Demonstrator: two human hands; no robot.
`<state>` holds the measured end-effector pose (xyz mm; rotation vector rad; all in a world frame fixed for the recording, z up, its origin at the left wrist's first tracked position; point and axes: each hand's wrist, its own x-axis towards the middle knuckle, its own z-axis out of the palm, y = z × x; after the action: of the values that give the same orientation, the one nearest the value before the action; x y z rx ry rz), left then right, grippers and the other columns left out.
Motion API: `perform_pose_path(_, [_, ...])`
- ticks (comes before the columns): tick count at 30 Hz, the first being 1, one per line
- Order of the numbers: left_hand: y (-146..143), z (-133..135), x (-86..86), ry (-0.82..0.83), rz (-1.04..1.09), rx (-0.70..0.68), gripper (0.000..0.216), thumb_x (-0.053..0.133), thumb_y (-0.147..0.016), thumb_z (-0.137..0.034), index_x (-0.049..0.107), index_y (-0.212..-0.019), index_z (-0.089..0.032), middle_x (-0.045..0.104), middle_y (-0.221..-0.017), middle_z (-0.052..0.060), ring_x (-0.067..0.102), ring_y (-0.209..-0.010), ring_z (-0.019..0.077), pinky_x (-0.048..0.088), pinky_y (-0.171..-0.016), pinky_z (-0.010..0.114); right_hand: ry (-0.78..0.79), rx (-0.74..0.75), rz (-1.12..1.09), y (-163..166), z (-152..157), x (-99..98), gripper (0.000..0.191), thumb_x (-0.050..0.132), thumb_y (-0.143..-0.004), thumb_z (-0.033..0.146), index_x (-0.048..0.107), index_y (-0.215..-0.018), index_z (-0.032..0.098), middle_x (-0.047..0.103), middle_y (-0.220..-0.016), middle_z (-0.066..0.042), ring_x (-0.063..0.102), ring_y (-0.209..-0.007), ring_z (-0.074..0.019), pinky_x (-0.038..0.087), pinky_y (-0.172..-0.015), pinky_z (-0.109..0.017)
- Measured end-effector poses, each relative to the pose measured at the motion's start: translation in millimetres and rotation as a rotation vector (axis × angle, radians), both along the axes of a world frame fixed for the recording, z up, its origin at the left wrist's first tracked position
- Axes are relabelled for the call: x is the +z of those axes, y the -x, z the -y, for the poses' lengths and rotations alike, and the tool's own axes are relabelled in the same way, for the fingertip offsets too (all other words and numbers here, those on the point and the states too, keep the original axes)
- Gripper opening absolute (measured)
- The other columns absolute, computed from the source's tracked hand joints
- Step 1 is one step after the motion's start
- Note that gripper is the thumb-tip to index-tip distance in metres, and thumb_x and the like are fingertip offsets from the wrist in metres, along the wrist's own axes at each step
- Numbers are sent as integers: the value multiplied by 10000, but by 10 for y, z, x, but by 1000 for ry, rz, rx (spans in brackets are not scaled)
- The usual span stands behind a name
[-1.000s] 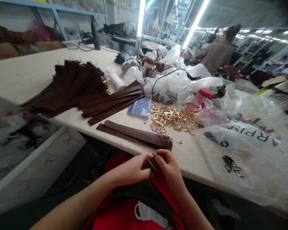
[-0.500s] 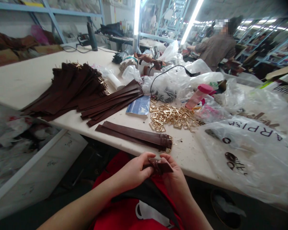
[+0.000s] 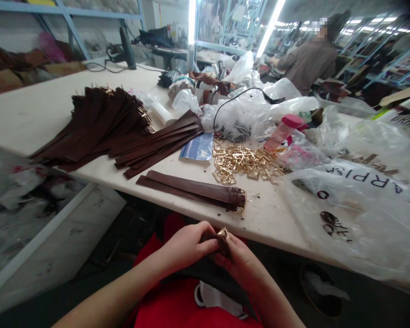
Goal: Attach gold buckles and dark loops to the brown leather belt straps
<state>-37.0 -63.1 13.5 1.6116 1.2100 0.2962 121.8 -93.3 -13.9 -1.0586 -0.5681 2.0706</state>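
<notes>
Both my hands meet over my lap, below the table edge. My left hand [image 3: 187, 246] and my right hand [image 3: 241, 263] are closed on the end of a dark brown leather strap [image 3: 222, 244], where a small gold buckle [image 3: 223, 233] shows at the top. On the table just beyond lie a few finished brown straps [image 3: 191, 189] with buckles. Behind them sits a heap of loose gold buckles [image 3: 246, 163].
A large fan of brown straps [image 3: 99, 120] covers the table's left part. Clear plastic bags [image 3: 358, 200] spread over the right side, with a pink-capped bottle [image 3: 283, 131] and a black cable [image 3: 232, 102] nearby. A white bin [image 3: 37, 214] stands lower left. Another person [image 3: 310, 54] works far behind.
The strap end has turned in my fingers: the flat tip that stuck out to the right is gone and the gold buckle now shows on top. Both hands sit slightly lower.
</notes>
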Motion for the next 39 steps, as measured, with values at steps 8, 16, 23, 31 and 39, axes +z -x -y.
perform_pose_path(8, [139, -53, 170, 228, 196, -153, 379, 517, -736, -226, 544, -1111, -184, 635, -1001, 15, 574, -861, 172, 433, -688, 222, -346, -77, 521, -54, -23, -28, 294, 670, -653, 411, 508, -734, 181, 466, -614, 41, 390, -547, -90, 340, -520, -221])
perform_pose_path(16, [40, 25, 43, 387, 348, -4, 260, 508, -776, -320, 558, -957, -139, 622, -807, 17, 571, -693, 142, 419, -607, 229, -384, -222, 576, 4, 52, -54, 253, 668, -657, 362, 474, -699, 203, 414, -584, 58, 359, -507, -81, 297, -455, -202])
perform_pose_path(23, [5, 53, -13, 540, 529, 63, 262, 583, -736, -298, 555, -942, -140, 605, -767, 8, 552, -658, 119, 410, -614, 228, -155, -201, -36, 101, 126, -64, 511, 598, -681, 519, 513, -1115, 263, 582, -880, -26, 542, -668, -163, 442, -495, -257])
perform_pose_path(31, [-41, 82, -90, 680, 615, 180, 351, 633, -709, -422, 523, -885, -139, 618, -761, 19, 570, -655, 130, 430, -640, 259, -411, -119, 468, 19, 70, -8, 167, 575, -747, 375, 589, -841, 237, 573, -749, -3, 530, -624, -151, 467, -495, -249])
perform_pose_path(39, [-59, 44, -101, 821, 613, 156, 315, 648, -705, -404, 539, -829, -135, 660, -710, 30, 607, -640, 127, 436, -659, 250, -353, -161, 477, 12, 70, -50, 186, 535, -765, 416, 565, -822, 242, 522, -661, 22, 450, -525, -119, 383, -456, -231])
